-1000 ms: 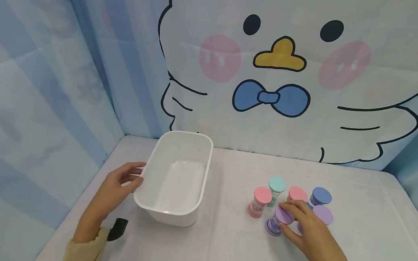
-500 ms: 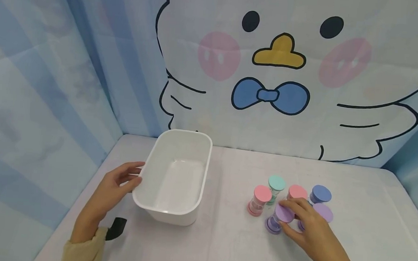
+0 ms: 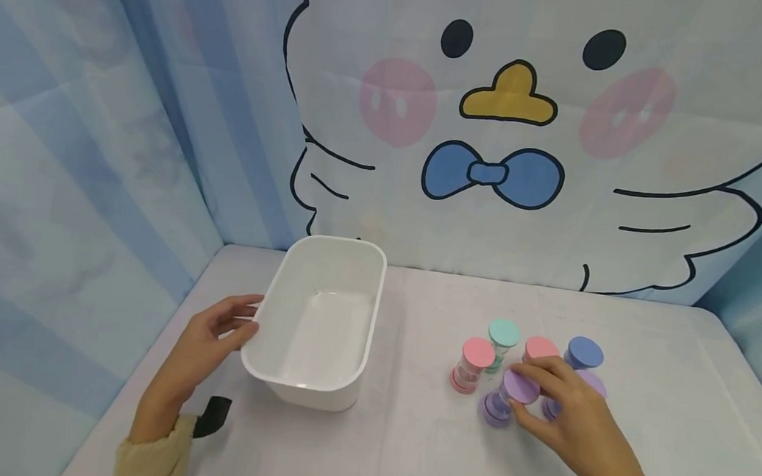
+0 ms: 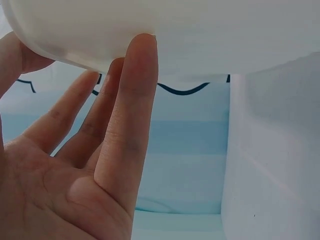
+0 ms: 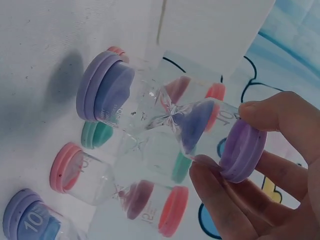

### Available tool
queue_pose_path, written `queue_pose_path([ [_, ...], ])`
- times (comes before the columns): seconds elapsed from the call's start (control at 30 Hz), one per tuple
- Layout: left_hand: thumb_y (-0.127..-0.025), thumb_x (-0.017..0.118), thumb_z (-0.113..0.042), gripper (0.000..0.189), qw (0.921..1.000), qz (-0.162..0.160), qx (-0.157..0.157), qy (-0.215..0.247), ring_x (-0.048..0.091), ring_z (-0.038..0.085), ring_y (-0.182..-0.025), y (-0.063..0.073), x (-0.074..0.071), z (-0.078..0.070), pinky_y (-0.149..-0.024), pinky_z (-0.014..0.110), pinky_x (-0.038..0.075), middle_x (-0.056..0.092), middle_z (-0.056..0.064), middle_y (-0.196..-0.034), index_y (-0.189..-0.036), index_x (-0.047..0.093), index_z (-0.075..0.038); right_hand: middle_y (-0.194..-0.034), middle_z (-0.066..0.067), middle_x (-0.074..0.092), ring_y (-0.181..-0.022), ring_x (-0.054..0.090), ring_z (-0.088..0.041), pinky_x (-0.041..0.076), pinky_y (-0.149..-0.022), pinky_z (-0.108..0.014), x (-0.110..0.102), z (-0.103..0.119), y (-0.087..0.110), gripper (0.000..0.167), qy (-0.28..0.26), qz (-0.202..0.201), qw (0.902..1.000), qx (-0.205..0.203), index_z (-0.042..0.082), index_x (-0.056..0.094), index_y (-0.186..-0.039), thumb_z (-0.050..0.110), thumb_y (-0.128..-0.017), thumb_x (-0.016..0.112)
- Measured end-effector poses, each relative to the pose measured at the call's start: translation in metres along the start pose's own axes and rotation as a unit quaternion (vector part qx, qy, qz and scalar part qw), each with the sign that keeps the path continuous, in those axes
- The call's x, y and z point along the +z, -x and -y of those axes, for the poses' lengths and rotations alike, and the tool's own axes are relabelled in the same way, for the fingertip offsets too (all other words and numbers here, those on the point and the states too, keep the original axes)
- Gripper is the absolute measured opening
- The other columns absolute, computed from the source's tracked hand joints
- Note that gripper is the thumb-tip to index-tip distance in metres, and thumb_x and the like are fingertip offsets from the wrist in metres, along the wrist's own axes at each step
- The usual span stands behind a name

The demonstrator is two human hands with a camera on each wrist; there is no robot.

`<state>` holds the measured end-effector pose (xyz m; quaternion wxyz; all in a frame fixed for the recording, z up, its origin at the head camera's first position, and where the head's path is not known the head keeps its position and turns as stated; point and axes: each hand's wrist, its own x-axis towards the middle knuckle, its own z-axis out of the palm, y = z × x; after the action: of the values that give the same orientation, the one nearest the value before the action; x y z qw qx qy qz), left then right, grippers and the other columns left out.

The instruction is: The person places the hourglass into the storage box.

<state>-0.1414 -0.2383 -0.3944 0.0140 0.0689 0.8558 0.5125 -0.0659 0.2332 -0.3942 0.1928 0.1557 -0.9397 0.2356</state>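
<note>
Thumb and fingertips of my right hand pinch the top cap of a purple hourglass. In the right wrist view this hourglass has purple sand in both bulbs, and its base stands out over a shadow on the cloth. It leans in the head view, cap to the right. My left hand touches the left side of a white plastic basin, with fairly straight fingers against the outer wall, as the left wrist view also shows. Nothing lies inside the basin.
Around the right hand stand a pink hourglass, a teal one, another pink hourglass, a blue one and a second purple one, partly hidden by the hand. A printed curtain closes off the back.
The right hand has shifted slightly, and the purple hourglass in it has tilted a little, its base moving up and left. The left hand and the basin have stayed in place.
</note>
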Motion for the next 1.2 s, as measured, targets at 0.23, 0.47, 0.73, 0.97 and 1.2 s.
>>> queue_pose_path([
  [0.23,-0.098,0.064,-0.028,0.048,1.0,-0.008,0.004,0.002,0.063,0.029,-0.112,0.001,0.001,0.0,-0.079,0.024,0.056,0.06,0.016,-0.13,-0.141,0.053,-0.009,-0.107,0.004,0.064,-0.083,0.06,-0.008,0.042,-0.077,0.001,-0.008,0.008,-0.004,0.05,-0.018,-0.008,0.9997,-0.013,0.01,0.074,-0.109,0.006,-0.062,0.092],
  [0.47,-0.097,0.065,-0.027,0.048,0.9999,-0.014,0.009,-0.001,0.062,0.032,-0.112,0.001,0.002,0.0,-0.079,0.024,0.056,0.061,0.016,-0.129,-0.14,0.053,-0.009,-0.108,0.006,0.063,-0.087,0.061,-0.009,0.04,-0.081,0.002,-0.016,0.017,-0.007,0.05,-0.015,-0.004,0.9998,-0.014,0.011,0.074,-0.108,0.009,-0.062,0.092],
  [0.73,-0.097,0.065,-0.028,0.048,0.9998,-0.015,0.008,0.003,0.062,0.034,-0.113,0.001,0.002,0.001,-0.078,0.024,0.056,0.061,0.016,-0.129,-0.14,0.054,-0.01,-0.11,0.007,0.063,-0.091,0.062,-0.011,0.038,-0.083,0.002,-0.023,0.029,-0.011,0.05,-0.032,-0.013,0.9993,-0.014,0.013,0.073,-0.109,0.01,-0.063,0.092],
  [0.97,-0.097,0.065,-0.029,0.048,0.9999,-0.013,0.007,0.009,0.062,0.036,-0.114,0.0,0.002,0.003,-0.079,0.024,0.056,0.06,0.017,-0.13,-0.14,0.053,-0.011,-0.111,0.007,0.063,-0.094,0.063,-0.013,0.039,-0.086,0.001,-0.024,0.038,-0.018,0.052,-0.056,-0.02,0.998,-0.022,0.014,0.073,-0.111,0.008,-0.063,0.092],
  [1.2,-0.097,0.066,-0.028,0.048,0.9998,-0.014,0.009,0.01,0.062,0.036,-0.114,0.0,0.002,0.004,-0.078,0.024,0.056,0.06,0.016,-0.13,-0.14,0.054,-0.011,-0.113,0.003,0.065,-0.098,0.065,-0.018,0.038,-0.088,0.0,-0.026,0.046,-0.027,0.053,-0.072,-0.032,0.996,-0.043,0.011,0.073,-0.113,0.005,-0.064,0.092],
])
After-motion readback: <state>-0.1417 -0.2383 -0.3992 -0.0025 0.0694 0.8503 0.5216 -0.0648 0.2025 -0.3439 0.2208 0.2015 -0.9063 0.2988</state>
